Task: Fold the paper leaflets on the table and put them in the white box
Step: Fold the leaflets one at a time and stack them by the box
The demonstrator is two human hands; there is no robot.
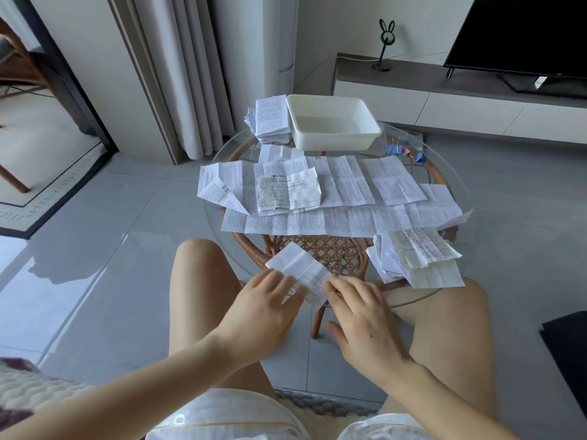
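Small creased white paper leaflet (297,266) sits at the near edge of the round glass table (460,185). My left hand (270,309) presses it flat with straight fingers. My right hand (365,315) has its fingertips on the right edge, gripping nothing. Best to align edges, then crease. One white plastic box (336,136), far. Two piles: far-left pile (270,122), near-right pile (419,258). Spread sheets (349,185) overlap, uncountable.

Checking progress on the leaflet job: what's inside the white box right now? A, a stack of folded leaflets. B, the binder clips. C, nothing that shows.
C: the white box shows only its bare inner floor. The folded leaflets are stacked outside it on its left, and the binder clips lie outside it on its right.
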